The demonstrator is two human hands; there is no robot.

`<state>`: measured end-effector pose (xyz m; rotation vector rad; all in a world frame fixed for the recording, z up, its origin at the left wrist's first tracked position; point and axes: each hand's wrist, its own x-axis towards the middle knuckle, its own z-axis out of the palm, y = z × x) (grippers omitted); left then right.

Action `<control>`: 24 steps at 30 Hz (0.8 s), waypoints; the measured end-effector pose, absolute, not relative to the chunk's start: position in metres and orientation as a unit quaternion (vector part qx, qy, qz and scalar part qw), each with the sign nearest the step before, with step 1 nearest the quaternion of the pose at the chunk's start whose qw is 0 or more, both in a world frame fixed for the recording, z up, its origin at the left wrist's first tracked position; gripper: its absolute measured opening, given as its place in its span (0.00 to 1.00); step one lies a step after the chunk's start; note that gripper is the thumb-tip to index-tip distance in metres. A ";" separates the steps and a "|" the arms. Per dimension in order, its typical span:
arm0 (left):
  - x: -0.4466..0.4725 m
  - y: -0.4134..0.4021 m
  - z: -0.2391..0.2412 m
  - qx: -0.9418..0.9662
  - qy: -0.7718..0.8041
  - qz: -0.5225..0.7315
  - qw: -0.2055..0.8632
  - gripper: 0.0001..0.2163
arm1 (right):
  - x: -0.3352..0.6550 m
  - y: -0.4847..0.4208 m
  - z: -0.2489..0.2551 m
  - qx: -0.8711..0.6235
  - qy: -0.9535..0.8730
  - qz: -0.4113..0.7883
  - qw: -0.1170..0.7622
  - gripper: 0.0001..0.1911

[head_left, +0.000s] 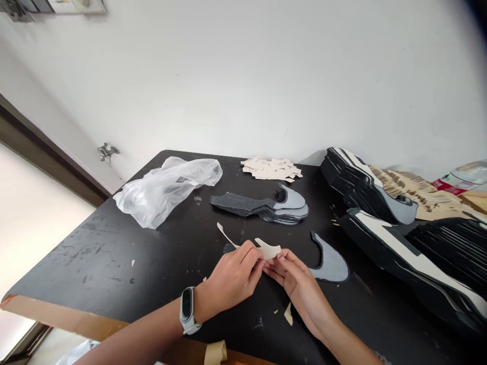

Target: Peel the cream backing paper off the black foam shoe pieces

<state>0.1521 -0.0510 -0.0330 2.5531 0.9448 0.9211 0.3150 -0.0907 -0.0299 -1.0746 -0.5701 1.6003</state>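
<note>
My left hand (238,269), with a white band watch (187,310) on its wrist, pinches a cream curved cut piece (268,250). A thin cream strip (227,236) sticks out beyond its fingers to the left. The fingertips of my right hand (294,276) are closed on the cream piece's right end. Under and behind the hands lies a curved grey felt-like piece (335,261), partly hidden by them. Farther back rests a small stack of similar dark and light grey pieces (266,205).
A crumpled clear plastic bag (167,187) lies at the back left. Flat cream pieces (272,169) are heaped near the wall. Large piles of black and grey pieces (367,190) stand on the right, beside tan pieces (418,192). Small cream scraps (288,314) dot the black table (160,274).
</note>
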 end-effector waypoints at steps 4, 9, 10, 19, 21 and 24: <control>0.152 -0.052 -0.035 0.889 0.322 0.303 0.117 0.03 | 0.315 -0.090 -0.030 -0.446 -0.222 0.675 0.544 0.13; 0.152 -0.050 -0.035 0.890 0.324 0.287 0.144 0.04 | 0.316 -0.089 -0.033 -0.445 -0.206 0.682 0.543 0.13; 0.152 -0.049 -0.035 0.889 0.322 0.290 0.151 0.04 | 0.317 -0.089 -0.034 -0.444 -0.206 0.684 0.541 0.13; 0.149 -0.044 -0.035 0.894 0.299 0.299 0.145 0.06 | 0.320 -0.088 -0.032 -0.437 -0.207 0.693 0.535 0.12; 0.149 -0.043 -0.036 0.895 0.301 0.296 0.146 0.05 | 0.320 -0.088 -0.033 -0.433 -0.199 0.697 0.537 0.11; 0.150 -0.043 -0.038 0.894 0.307 0.297 0.137 0.05 | 0.321 -0.087 -0.034 -0.427 -0.198 0.703 0.533 0.10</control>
